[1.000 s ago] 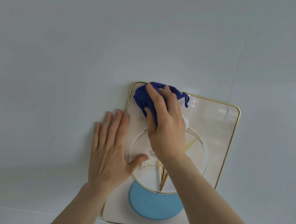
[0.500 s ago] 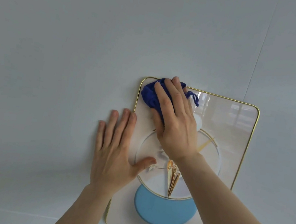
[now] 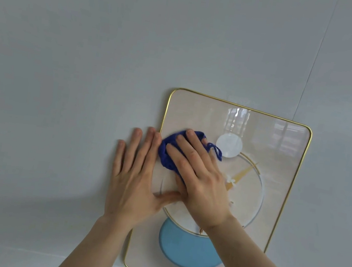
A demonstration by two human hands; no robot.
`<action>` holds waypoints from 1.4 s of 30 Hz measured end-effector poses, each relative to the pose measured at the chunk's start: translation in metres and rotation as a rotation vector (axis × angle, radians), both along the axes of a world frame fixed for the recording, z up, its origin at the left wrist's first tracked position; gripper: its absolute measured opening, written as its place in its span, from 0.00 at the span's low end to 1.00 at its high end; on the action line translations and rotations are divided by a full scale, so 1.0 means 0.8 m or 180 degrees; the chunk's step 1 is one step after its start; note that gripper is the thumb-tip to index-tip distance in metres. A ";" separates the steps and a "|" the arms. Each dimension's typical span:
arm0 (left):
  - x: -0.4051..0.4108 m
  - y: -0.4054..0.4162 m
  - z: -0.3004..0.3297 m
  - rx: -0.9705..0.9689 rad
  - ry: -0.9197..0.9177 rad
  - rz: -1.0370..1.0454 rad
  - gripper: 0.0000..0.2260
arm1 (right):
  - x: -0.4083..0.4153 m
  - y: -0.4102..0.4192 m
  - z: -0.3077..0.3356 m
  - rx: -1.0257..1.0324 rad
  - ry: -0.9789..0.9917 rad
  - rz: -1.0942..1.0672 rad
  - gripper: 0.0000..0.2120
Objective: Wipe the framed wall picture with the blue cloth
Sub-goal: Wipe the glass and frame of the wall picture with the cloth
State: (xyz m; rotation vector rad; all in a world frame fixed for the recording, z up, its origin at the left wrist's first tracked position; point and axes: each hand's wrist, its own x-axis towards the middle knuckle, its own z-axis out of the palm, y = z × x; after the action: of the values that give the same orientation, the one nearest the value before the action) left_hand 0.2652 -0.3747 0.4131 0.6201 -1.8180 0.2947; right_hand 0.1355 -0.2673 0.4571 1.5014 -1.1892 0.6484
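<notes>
My right hand point(image 3: 199, 182) presses the soft, bunched blue cloth point(image 3: 168, 153) flat-fingered onto the slick, fragile-looking framed picture point(image 3: 275, 194), my open left hand point(image 3: 134, 179) bracing its edge

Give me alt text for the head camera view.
A right hand presses a blue cloth against the left side of a gold-framed wall picture, while the left hand lies flat across its left edge.
</notes>
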 end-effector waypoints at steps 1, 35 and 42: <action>0.001 0.000 0.000 0.0021 -0.0040 -0.0013 0.58 | -0.001 0.001 0.000 0.0022 0.0024 0.0004 0.19; 0.006 0.013 0.003 0.0217 -0.0001 -0.0149 0.61 | -0.099 0.190 -0.166 0.0540 -0.0437 -0.1522 0.33; 0.014 0.043 0.009 0.0477 -0.0016 -0.0077 0.57 | -0.105 0.283 -0.214 0.1033 -0.1650 -0.2326 0.39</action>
State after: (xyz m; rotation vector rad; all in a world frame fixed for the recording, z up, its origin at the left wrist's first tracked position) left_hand 0.2763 -0.3404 0.4200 0.7014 -1.8628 0.1448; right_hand 0.0512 -0.0407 0.2858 1.0360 -2.1789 0.3474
